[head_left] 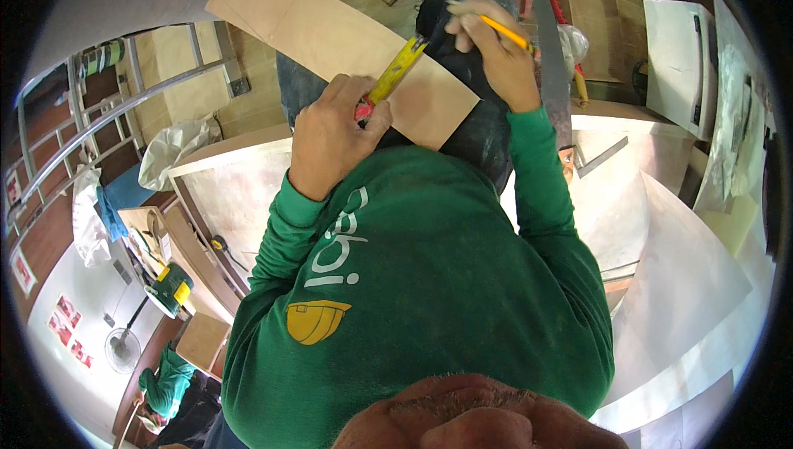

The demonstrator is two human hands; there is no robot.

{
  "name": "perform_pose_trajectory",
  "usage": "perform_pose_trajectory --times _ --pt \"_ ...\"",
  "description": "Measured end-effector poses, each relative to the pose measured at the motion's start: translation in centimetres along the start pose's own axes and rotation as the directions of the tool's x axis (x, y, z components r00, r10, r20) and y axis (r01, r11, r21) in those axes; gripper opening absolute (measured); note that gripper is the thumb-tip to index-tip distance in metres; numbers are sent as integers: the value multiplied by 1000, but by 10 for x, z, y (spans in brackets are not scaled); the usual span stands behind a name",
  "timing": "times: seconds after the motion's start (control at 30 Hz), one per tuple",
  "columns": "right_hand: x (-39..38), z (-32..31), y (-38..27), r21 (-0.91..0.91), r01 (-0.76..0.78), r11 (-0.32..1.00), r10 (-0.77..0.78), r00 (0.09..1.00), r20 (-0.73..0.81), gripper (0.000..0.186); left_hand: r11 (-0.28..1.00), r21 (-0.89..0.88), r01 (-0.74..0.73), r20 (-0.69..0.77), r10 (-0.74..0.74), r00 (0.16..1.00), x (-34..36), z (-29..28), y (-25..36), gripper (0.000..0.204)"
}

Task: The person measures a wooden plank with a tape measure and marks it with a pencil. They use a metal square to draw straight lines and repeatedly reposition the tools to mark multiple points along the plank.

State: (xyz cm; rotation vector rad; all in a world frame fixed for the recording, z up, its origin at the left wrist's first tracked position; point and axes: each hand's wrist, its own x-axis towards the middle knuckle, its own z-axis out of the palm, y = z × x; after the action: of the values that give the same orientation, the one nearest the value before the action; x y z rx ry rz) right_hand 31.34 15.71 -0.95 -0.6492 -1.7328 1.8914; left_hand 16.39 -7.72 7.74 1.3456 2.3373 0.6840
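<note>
Across my thighs lies a long, flat piece of light brown board [306, 23], running from the upper left down to a corner near my right knee. My left hand [326, 139] is closed round a red tape measure [363, 108], mostly hidden by the fingers. Its yellow blade [399, 67] is drawn out over the board toward the far edge. Just beyond the blade's end, my right hand [500, 57] holds a yellow pencil [505, 32] between its fingers, above my dark trouser leg and apart from the board.
A hand saw's grey blade [552, 61] stands right of my right hand. Behind me is a pale bench [239, 152], with a metal square [603, 157] on it. A ladder [124, 127] and a white sack [178, 152] are at left. A co-worker in green [169, 379] is at lower left.
</note>
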Motion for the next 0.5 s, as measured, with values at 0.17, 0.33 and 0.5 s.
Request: perform_pose_trajectory --times 0.17,0.33,0.5 --pt "-66 -24 -11 -53 -116 992 101 970 -220 31 974 -204 95 60 -84 995 7 5 0 63" --pt "-131 -28 -31 -56 -218 974 194 941 -277 32 921 -382 71 135 -21 991 2 7 11 67" --pt "-178 -31 -44 -112 -277 954 234 925 -299 30 885 -461 54 242 67 968 3 20 25 70"
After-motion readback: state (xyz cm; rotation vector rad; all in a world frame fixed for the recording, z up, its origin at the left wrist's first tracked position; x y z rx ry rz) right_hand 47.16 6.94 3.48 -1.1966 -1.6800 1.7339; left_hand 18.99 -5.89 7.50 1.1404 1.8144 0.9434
